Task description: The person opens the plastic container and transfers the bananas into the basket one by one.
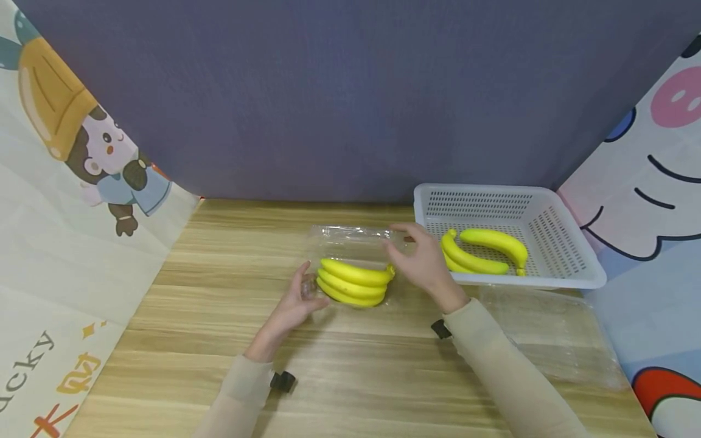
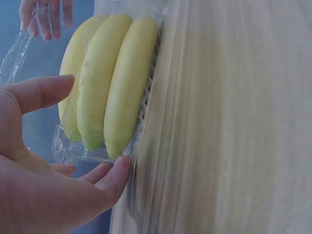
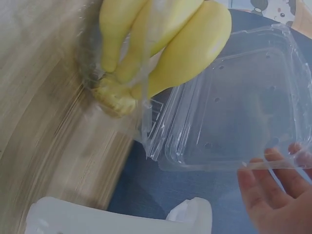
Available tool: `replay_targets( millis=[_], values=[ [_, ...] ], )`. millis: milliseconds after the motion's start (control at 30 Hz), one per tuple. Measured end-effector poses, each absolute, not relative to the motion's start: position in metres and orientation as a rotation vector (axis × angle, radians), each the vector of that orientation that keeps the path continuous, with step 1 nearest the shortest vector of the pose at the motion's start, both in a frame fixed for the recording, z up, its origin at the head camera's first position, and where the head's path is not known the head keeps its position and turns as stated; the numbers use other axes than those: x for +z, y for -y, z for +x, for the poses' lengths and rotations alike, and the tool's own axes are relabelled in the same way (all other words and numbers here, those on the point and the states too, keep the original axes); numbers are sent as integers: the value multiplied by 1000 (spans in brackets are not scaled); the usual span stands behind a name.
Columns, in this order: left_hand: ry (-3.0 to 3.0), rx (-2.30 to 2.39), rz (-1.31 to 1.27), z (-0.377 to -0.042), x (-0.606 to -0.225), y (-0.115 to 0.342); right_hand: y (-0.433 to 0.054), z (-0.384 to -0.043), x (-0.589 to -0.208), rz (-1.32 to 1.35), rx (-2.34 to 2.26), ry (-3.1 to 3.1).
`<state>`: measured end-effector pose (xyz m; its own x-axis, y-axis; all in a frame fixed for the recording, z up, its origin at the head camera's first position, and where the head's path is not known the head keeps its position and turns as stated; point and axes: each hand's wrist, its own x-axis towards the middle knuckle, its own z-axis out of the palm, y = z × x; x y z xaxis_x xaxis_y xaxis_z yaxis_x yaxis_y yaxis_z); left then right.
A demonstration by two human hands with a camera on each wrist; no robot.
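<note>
A bunch of yellow bananas (image 1: 353, 283) lies in the base of a clear plastic clamshell box (image 2: 90, 155), with green tips toward the left hand and stems to the right. My left hand (image 1: 292, 307) grips the left end of the box, thumb at the upper side and fingertips at the bottom corner. The hinged lid (image 3: 243, 112) stands raised on the far side of the bananas. At the lid's right end, my right hand (image 1: 418, 261) holds its edge between thumb and fingers; several fingertips show through the plastic in the right wrist view.
A white perforated basket (image 1: 569, 243) with more bananas (image 1: 493, 243) stands at the back right, beside the right forearm. Clear plastic packaging (image 1: 553, 334) lies in front of it. A dark blue partition (image 1: 306, 103) rises behind the wooden table (image 1: 181, 340), and printed cloths flank both sides.
</note>
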<state>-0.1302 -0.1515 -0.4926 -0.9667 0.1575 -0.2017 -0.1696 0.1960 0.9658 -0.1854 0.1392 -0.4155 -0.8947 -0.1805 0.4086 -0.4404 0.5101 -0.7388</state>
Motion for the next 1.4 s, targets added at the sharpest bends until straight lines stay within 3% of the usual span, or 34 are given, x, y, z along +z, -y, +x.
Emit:
replay_targets(
  millis=[467,1400],
  values=[
    [-2264,1810,-28,-124,-494,144,-143,-196,-415,318,1546,2400],
    [-2329,1718,-3,-120,-491,141,-150,-208,-412,216,1683,2371]
  ],
)
